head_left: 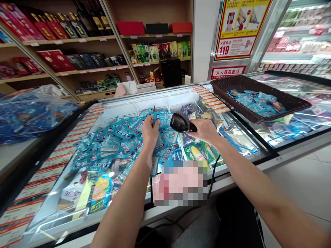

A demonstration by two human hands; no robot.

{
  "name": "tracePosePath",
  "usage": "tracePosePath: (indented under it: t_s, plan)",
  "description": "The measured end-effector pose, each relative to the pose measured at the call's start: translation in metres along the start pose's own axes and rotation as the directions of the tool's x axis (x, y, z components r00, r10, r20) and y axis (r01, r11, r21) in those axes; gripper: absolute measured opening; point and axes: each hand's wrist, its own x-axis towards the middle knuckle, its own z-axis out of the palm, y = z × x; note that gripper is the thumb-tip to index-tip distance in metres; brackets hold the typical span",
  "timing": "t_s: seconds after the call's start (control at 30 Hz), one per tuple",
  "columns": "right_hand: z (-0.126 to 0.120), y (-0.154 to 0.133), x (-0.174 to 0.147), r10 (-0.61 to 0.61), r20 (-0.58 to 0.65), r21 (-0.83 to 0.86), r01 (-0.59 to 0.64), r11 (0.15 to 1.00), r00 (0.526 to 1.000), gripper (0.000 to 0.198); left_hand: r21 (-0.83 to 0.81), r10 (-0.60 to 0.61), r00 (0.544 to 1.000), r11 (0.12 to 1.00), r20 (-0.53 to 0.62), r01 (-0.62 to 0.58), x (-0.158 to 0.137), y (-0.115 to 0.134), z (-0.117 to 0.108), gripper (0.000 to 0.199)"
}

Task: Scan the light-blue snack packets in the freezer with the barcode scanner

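Note:
My left hand [150,132] is closed on the edge of a small blue snack packet [163,119], its barcode side turned up. Wrapped around the handle of a black barcode scanner [181,123] is my right hand [205,130]. The scanner's head sits close beside the packet, pointing left at it. Beneath both hands, a heap of similar blue packets [126,128] lies on the glass top of a chest freezer [55,203]. From the scanner side a black cable [213,174] hangs down over the freezer's front edge.
A brown woven basket [292,102] with more blue packets stands on the freezer at right. At left lies a clear plastic bag [38,110] of blue packs. Shelves [155,35] with boxes and bottles line the back. A blurred pink item [181,184] is near the front edge.

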Motion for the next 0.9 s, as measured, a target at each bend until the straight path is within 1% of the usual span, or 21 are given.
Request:
tracePosePath:
  t_s: [0.3, 0.5, 0.7, 0.9]
  plan:
    - [-0.0007, 0.0010, -0.0003, -0.014, -0.013, -0.001, 0.014, 1.000, 1.000, 0.031, 0.020, 0.003, 1.000, 1.000, 0.007, -0.003, 0.0008, -0.0006, -0.0014, 0.018]
    - [-0.0003, 0.0011, -0.0001, -0.016, -0.015, -0.007, 0.016, 1.000, 1.000, 0.033, 0.021, -0.012, 1.000, 1.000, 0.004, 0.012, 0.0010, -0.0004, -0.0012, 0.021]
    - [-0.0004, 0.0019, -0.0005, -0.016, -0.041, -0.001, 0.016, 1.000, 0.999, 0.030, 0.081, -0.006, 1.000, 0.997, 0.019, 0.005, 0.0013, -0.0025, -0.0008, 0.026]
    - [0.0008, 0.0037, 0.0001, 0.070, -0.063, -0.041, -0.072, 0.997, 0.996, 0.029, 0.170, 0.003, 0.997, 0.985, 0.078, -0.016, 0.0017, -0.0049, 0.0025, 0.041]
